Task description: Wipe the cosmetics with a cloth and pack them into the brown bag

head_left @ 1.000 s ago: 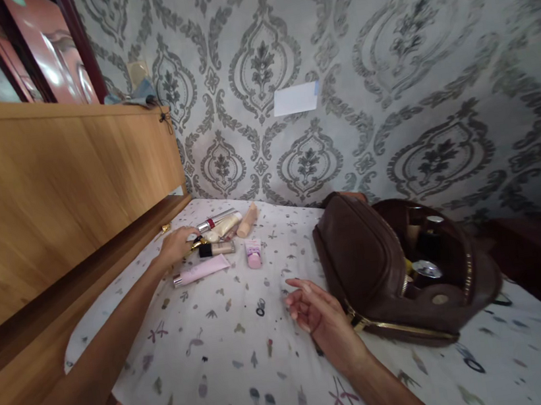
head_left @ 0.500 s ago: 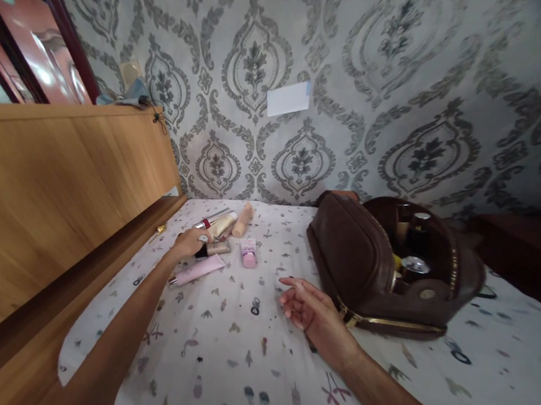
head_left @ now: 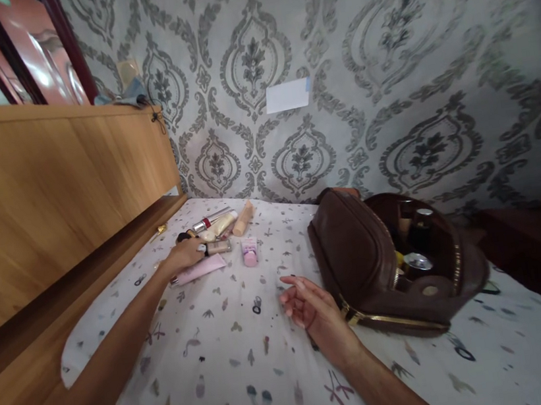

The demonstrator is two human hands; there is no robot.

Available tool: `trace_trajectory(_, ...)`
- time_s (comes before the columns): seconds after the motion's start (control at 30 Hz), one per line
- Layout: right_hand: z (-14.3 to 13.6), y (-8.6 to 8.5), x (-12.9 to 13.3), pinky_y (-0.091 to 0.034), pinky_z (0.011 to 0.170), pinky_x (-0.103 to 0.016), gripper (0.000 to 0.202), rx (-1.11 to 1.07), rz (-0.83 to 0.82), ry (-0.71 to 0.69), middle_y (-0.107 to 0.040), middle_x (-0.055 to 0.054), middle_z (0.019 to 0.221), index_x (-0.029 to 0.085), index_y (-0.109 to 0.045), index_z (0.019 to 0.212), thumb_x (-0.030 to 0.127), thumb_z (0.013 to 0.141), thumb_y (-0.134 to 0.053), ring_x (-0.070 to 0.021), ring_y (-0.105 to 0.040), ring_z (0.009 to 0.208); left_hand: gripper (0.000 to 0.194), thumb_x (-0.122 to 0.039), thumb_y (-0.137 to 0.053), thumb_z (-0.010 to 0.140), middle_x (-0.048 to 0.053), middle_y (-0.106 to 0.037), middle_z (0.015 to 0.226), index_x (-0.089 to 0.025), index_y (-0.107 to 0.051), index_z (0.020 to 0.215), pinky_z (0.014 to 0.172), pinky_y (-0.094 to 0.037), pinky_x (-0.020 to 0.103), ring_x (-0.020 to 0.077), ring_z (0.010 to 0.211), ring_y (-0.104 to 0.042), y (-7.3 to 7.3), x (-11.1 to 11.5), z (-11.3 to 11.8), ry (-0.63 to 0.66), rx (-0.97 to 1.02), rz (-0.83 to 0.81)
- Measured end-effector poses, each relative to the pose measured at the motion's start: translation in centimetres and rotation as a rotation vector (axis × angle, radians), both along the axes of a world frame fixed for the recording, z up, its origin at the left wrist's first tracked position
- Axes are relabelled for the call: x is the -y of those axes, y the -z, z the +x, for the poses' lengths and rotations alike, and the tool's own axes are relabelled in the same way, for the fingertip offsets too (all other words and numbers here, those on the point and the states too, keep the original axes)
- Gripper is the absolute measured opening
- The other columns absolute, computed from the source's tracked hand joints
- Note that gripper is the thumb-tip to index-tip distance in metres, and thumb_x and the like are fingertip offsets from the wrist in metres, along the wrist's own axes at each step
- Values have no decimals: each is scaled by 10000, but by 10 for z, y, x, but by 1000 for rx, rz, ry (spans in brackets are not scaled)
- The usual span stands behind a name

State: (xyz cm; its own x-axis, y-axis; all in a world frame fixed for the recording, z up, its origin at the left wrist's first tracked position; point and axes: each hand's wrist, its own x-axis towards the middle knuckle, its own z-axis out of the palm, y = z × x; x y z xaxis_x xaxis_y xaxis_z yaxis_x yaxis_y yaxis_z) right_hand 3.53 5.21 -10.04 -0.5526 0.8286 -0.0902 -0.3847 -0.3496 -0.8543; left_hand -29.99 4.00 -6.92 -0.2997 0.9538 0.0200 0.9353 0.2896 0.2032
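Observation:
My left hand (head_left: 185,253) reaches far out over the patterned bed sheet (head_left: 229,341), fingers curled around the black-capped end of a small beige bottle (head_left: 217,246) that lies on the sheet. A pink tube (head_left: 202,269) lies just below that hand. A short pink tube (head_left: 250,252) stands to the right of the bottle. Behind them lie a silver and red tube (head_left: 210,220), a cream tube (head_left: 222,225) and a beige tube (head_left: 243,218). My right hand (head_left: 308,307) rests palm up on the sheet, fingers loosely apart, holding nothing, beside an open brown bag (head_left: 362,257).
The brown bag holds several small containers (head_left: 418,261) in its open mouth. A wooden headboard (head_left: 50,191) and its ledge run along the left. Patterned wallpaper with a white card (head_left: 287,95) rises behind the bed. A small gold item (head_left: 160,229) lies on the ledge.
My left hand has slid from the gold-capped item back and down onto the beige bottle's capped end. My right hand has barely moved.

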Motion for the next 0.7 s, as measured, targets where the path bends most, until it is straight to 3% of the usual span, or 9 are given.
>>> trace_trajectory(0.23, 0, 1, -1, -269, 441, -212, 489, 3, -11, 0, -664, -33, 697, 176, -725, 943, 529, 627, -847, -114, -527, 531, 293, -128, -554, 776, -18, -758, 982, -214, -728, 996, 826, -521, 259, 184, 926, -688, -12, 1, -19, 122, 136, -41)
trace_trajectory(0.33, 0, 0, 0, -281, 445, -210, 465, 6, -11, -1, -660, -29, 697, 186, -728, 938, 523, 639, -842, -111, -529, 541, 205, -243, -588, 883, 32, -717, 1065, -168, -680, 1050, 905, -516, 371, 206, 1011, -657, -21, -7, -28, 53, 102, 25)
trace_trajectory(0.43, 0, 1, -1, -296, 447, -213, 455, 11, -3, 0, -659, -32, 697, 189, -733, 935, 523, 645, -838, -114, -532, 545, 297, -367, -591, 924, 74, -667, 1124, -151, -635, 1123, 887, -527, 441, 230, 1019, -641, -25, -25, -35, -62, 36, 26)
trace_trajectory(0.7, 0, 1, -3, -314, 453, -203, 475, 27, -10, 3, -656, -36, 696, 192, -741, 925, 552, 630, -839, -108, -523, 542, 341, -347, -616, 915, 97, -608, 1249, -179, -596, 1211, 921, -523, 472, 244, 1093, -612, -22, -63, -40, -117, -95, -118)
